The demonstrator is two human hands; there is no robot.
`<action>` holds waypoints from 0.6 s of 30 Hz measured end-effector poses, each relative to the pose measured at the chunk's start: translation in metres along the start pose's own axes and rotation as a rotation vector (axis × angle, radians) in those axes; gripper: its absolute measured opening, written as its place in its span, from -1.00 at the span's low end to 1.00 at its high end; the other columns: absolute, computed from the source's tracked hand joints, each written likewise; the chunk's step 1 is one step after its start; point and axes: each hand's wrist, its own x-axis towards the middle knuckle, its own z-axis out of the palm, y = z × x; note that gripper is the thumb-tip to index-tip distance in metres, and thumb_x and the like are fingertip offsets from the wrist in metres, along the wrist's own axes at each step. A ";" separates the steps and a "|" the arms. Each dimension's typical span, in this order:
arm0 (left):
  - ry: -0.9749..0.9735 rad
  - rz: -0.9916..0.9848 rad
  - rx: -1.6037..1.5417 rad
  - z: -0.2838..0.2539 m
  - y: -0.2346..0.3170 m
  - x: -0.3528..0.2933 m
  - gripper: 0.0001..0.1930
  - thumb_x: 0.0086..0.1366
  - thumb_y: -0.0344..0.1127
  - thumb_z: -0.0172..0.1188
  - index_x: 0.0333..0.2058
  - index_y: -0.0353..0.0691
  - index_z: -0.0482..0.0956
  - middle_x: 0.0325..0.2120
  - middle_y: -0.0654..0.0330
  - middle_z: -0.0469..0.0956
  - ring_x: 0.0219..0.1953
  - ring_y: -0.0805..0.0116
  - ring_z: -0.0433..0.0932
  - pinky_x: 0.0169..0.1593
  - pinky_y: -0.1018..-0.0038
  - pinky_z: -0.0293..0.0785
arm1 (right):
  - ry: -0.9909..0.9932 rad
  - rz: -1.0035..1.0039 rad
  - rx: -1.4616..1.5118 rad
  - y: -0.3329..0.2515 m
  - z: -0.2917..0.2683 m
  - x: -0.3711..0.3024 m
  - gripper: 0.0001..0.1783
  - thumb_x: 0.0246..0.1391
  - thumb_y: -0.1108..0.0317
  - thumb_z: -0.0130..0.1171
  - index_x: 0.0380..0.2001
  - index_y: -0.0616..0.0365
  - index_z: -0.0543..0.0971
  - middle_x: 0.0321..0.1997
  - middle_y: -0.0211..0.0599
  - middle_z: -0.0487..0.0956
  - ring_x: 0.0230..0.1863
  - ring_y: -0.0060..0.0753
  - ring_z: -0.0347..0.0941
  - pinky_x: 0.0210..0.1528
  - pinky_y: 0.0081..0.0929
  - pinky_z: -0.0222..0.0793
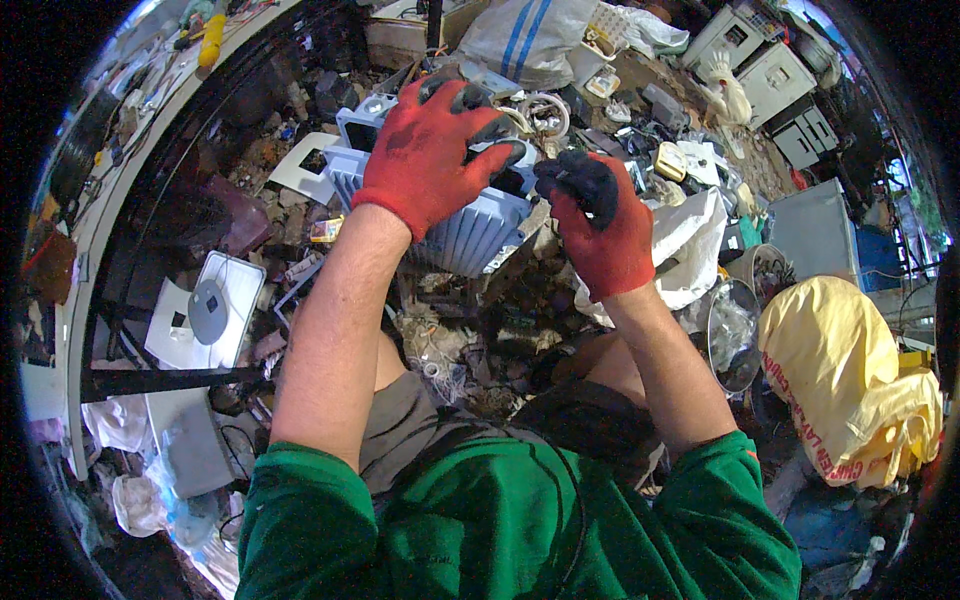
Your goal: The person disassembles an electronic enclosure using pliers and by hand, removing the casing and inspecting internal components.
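Note:
A light blue-grey metal housing with ribbed sides stands in front of me, above my knees. My left hand, in a red glove with black fingertips, lies over its top with the fingers bent around the upper part and the thumb out to the right. Just right of the housing is my right hand, gloved the same way. Its fingers are curled in together, and whatever they hold is hidden. The inside of the housing is mostly covered by my left hand.
Mixed scrap covers the ground. White plates lie at left, and a yellow sack stands at right. A white sack with blue stripes is at the back. A white chicken stands by white metal boxes.

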 end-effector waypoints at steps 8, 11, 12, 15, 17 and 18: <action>-0.033 -0.001 -0.007 -0.003 0.001 0.000 -0.55 0.25 0.05 0.26 0.04 0.01 0.61 0.15 -0.11 0.44 0.26 -0.10 0.34 0.43 0.06 0.04 | -0.120 0.016 -0.092 -0.014 -0.013 0.004 -0.59 0.09 0.42 0.25 0.04 0.04 0.50 -0.27 -0.07 0.67 -0.24 0.07 0.66 -0.23 -0.16 0.56; -0.035 -0.020 -0.007 -0.001 0.002 0.001 -0.55 0.25 0.06 0.26 0.04 0.01 0.61 0.16 -0.11 0.44 0.27 -0.11 0.33 0.43 0.07 0.04 | -0.079 -0.080 -0.282 -0.011 -0.014 0.002 -0.57 0.11 0.36 0.25 0.07 0.01 0.47 -0.28 -0.04 0.67 -0.25 0.14 0.63 -0.27 -0.07 0.54; -0.035 -0.004 -0.011 0.000 0.003 0.002 -0.55 0.25 0.06 0.26 0.04 0.00 0.61 0.15 -0.10 0.44 0.26 -0.11 0.33 0.43 0.07 0.05 | -0.079 -0.073 -0.316 -0.013 -0.015 0.001 -0.59 0.11 0.34 0.24 0.05 0.01 0.46 -0.29 -0.04 0.66 -0.26 0.17 0.62 -0.28 -0.05 0.53; -0.026 0.015 0.008 -0.001 0.000 0.001 -0.55 0.25 0.06 0.26 0.04 0.00 0.61 0.15 -0.09 0.44 0.26 -0.11 0.33 0.42 0.07 0.07 | -0.108 -0.037 -0.416 -0.028 -0.013 0.002 -0.65 0.13 0.29 0.22 -0.02 0.02 0.44 -0.33 -0.02 0.65 -0.29 0.22 0.60 -0.30 0.02 0.51; 0.005 0.013 0.033 0.000 0.001 -0.001 -0.55 0.25 0.07 0.25 0.04 -0.01 0.61 0.14 -0.08 0.45 0.25 -0.11 0.34 0.42 0.07 0.08 | -0.151 0.019 -0.516 -0.037 -0.015 0.008 -0.69 0.15 0.24 0.20 -0.09 0.04 0.42 -0.35 -0.01 0.65 -0.30 0.23 0.60 -0.30 0.05 0.50; 0.018 0.016 0.030 0.002 0.000 -0.001 -0.56 0.25 0.07 0.25 0.02 0.00 0.63 0.12 -0.05 0.47 0.23 -0.11 0.35 0.39 0.07 0.13 | -0.204 0.029 -0.587 -0.039 -0.018 0.012 -0.70 0.15 0.22 0.18 -0.10 0.05 0.42 -0.35 0.01 0.65 -0.30 0.24 0.60 -0.29 0.06 0.50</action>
